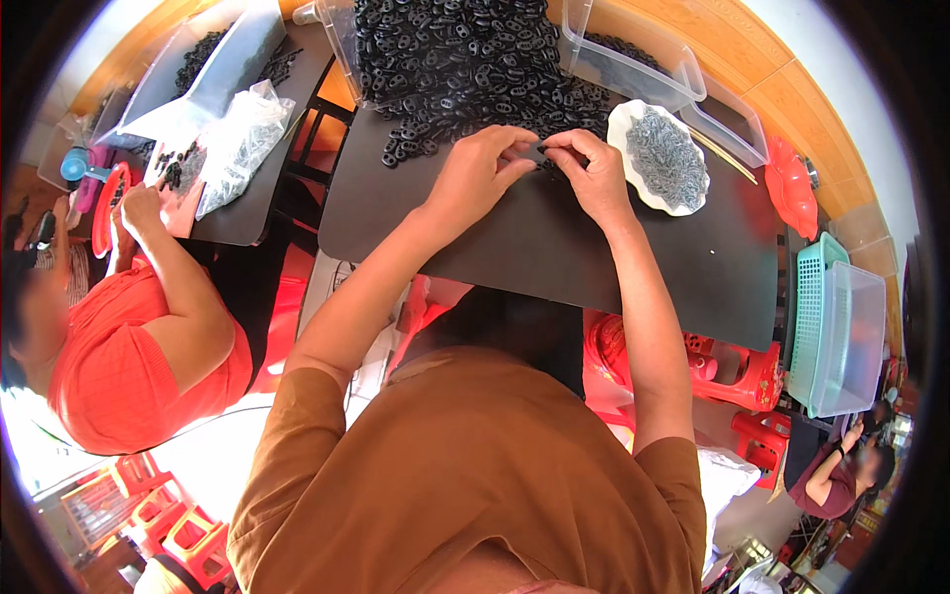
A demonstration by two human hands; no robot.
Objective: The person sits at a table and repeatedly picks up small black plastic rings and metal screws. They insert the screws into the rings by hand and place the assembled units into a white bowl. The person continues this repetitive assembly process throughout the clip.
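Above the dark table (475, 257), my left hand (483, 173) and my right hand (596, 176) face each other with fingertips pinched. A small black plastic piece (541, 150) shows between them, mostly hidden by the fingers. Just beyond my hands spreads a big heap of black oval pieces with holes (455, 69), some loose ones lying near my left hand. Close to my right hand stands a white scalloped dish (622, 127) filled with small, shiny, greyish-clear parts (668, 158).
Clear plastic bins (633, 74) stand at the back, with thin sticks (722, 153) beside the dish. A red dish (792, 188) and a green basket (816, 307) are at right. On the left, a co-worker in red (148, 346) handles black pieces at another table. Red stools (732, 381) stand below.
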